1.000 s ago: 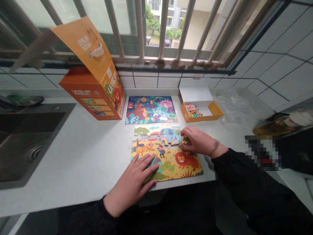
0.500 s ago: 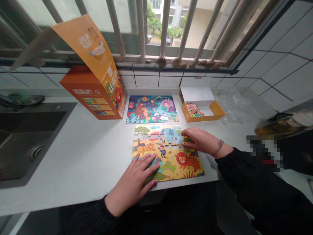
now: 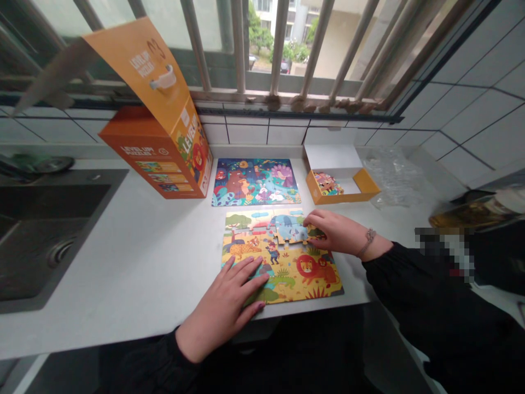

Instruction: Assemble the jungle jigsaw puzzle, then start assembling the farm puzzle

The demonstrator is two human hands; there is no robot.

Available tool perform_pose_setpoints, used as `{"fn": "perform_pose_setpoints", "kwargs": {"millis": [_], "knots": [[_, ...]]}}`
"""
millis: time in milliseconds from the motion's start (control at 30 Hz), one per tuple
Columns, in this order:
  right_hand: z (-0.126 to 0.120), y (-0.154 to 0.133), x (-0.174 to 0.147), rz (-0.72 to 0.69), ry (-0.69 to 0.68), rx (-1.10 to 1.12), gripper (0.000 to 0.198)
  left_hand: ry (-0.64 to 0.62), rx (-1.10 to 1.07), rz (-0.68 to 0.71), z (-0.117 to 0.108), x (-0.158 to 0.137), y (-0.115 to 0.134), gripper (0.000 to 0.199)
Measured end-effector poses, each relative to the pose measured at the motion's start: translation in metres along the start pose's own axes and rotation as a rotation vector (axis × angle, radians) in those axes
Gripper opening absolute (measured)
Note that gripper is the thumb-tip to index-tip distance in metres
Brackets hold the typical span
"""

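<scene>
"Yellow puzzle [image 3: 287, 266]: where?"
"Left of the right hand [image 3: 336, 232] and nearer the body."
"Grip?"
"Grasping the elephant section [image 3: 289, 232] by its right end. Left hand [image 3: 229, 302] flat on the puzzle, clasping nothing."

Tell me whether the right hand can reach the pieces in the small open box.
Likely yes, once off the puzzle: the small box stands just beyond the right hand, lid raised, pieces uncovered.

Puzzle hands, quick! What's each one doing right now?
Left hand: open, resting on the lion section, grasping nothing.
Right hand: partly closed on the right end of the elephant section; how firmly can't be told.
</scene>
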State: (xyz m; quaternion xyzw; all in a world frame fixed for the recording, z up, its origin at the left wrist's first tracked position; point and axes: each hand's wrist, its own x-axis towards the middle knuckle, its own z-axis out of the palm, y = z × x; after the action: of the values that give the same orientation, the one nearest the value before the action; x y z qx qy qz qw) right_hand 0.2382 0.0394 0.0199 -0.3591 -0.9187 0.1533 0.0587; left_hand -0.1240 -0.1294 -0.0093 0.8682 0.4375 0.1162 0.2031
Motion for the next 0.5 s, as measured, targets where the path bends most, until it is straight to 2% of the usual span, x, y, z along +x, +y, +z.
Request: {"fn": "perform_pose_setpoints", "kwargs": {"millis": [500], "knots": [[0.0017, -0.0036, -0.0039, -0.024, -0.018, -0.011, 0.032, 0.018, -0.004, 0.013, 0.0002, 0.0002, 0.0006, 0.053]]}}
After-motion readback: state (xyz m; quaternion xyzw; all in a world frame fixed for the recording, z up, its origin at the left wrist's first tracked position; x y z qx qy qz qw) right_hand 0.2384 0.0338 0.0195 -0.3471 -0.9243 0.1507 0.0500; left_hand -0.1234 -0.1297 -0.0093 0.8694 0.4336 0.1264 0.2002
